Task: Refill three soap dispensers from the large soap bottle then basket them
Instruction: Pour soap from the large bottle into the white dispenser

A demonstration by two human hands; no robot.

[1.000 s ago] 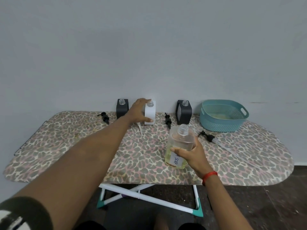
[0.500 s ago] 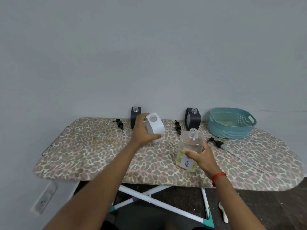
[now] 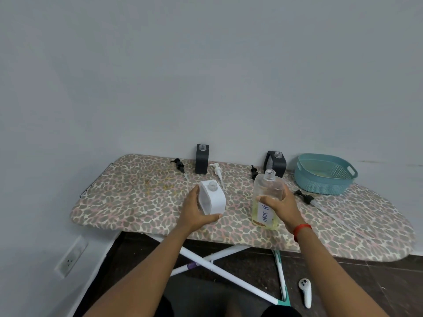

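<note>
The left hand (image 3: 194, 211) is curled round the white soap dispenser (image 3: 211, 199), thumb on the near side. The dispenser is tilted, its neck uncapped, and it seems to hang just above the cover, though the base is hidden. The right hand (image 3: 278, 205), with a red wristband (image 3: 301, 228), grips the large soap bottle (image 3: 266, 202). The bottle stands upright and uncapped just right of the dispenser, with a little yellowish liquid at its bottom.

Both are over the near half of a leopard-print ironing board (image 3: 137, 197) set against a plain grey wall. Along the far edge stand the left black dispenser (image 3: 202, 159) and the right black dispenser (image 3: 275, 164), both uncapped. A white pump (image 3: 217, 171) lies between them, and black pumps lie at the left (image 3: 179, 165), the middle (image 3: 254, 172) and the right (image 3: 304, 196). The teal basket (image 3: 320, 186) sits at the far right. Below, a white controller (image 3: 305, 291) lies on the dark floor, and a wall socket (image 3: 71, 259) is low on the left.
</note>
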